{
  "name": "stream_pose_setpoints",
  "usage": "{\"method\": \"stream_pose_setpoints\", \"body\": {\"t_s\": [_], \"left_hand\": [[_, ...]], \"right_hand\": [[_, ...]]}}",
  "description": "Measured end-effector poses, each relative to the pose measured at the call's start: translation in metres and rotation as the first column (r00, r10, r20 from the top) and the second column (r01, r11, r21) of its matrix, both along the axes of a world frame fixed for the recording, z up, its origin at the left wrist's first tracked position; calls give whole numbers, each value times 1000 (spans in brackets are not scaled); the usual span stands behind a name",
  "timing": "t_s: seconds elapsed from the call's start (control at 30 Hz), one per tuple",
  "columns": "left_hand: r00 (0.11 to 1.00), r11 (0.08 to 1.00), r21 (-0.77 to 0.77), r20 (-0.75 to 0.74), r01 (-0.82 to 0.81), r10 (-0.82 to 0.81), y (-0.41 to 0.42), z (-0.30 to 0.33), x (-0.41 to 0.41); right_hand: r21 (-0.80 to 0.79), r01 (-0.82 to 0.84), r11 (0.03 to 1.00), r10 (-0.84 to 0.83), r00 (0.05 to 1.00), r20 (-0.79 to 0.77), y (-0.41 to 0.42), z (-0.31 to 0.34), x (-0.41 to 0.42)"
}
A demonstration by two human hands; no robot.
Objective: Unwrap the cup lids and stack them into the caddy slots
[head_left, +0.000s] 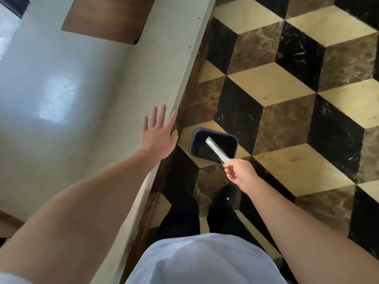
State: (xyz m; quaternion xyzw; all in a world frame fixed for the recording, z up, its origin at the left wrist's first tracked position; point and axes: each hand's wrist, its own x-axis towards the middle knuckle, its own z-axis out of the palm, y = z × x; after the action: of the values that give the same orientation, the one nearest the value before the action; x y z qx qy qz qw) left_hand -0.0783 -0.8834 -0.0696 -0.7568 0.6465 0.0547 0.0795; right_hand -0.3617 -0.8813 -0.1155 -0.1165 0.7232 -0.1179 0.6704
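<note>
Clear plastic wrapper point(217, 149) — pinched at its near end by the right hand point(241, 174), fingers point(226, 166) closed on it, dangling over the dark bin point(193, 140) on the floor, likely for discarding | left hand point(159, 138) spread flat at the table point(82, 99) edge — probably for balance | lids, caddy: out of view
</note>
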Motion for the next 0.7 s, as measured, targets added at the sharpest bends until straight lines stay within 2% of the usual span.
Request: {"method": "stream_pose_setpoints", "body": {"t_s": [0.13, 0.27, 0.4, 0.5, 0.53, 0.63, 0.7], "left_hand": [[994, 996, -2, -63, -84, 84, -27, -16, 10], [984, 985, -71, -87, -160, 154, -32, -35, 0], [995, 989, -117, -39, -95, 91, -33, -41, 4], [996, 989, -125, -28, -85, 82, -31, -45, 8], [996, 989, -122, -23, -85, 82, -30, -46, 9], [995, 991, -90, -25, -94, 92, -33, -45, 9], [994, 992, -72, -41, -100, 97, -33, -43, 9]], "right_hand": [[12, -8, 1000, 9, 996, -93, -26, -21, 18], [60, -51, 997, 62, 978, -200, -49, -37, 32], [101, -111, 989, 133, 960, -248, -68, -52, 44], [161, -136, 977, 171, 959, -227, -75, -69, 50], [176, -106, 979, 148, 957, -248, -78, -72, 54], [186, -154, 970, 211, 916, -341, -84, -87, 65], [238, -100, 966, 162, 953, -256, -92, -97, 78]]}}
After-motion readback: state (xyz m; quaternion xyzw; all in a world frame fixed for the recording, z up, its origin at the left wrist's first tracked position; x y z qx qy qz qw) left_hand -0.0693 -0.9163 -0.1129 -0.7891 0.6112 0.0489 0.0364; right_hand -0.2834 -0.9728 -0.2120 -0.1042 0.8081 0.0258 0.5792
